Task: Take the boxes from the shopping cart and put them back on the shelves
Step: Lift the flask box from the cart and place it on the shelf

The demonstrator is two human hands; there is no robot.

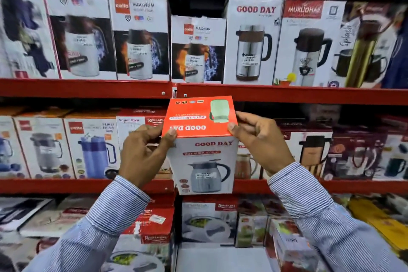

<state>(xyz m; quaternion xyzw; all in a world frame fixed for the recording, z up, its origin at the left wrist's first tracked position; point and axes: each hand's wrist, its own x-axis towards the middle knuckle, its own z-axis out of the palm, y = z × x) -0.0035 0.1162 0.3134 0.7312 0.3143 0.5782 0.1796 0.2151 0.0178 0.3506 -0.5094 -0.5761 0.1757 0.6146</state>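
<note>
Facing red shelves [287,95] packed with flask and kettle boxes, we are mid-placement. We hold one Good Day kettle box [202,150] upright in the air before the middle shelf. Our left hand [143,157] and right hand [262,146] pinch its upper corners, fingers closed on the red top. Next, we judge, it needs a free gap and a level push in.
</note>
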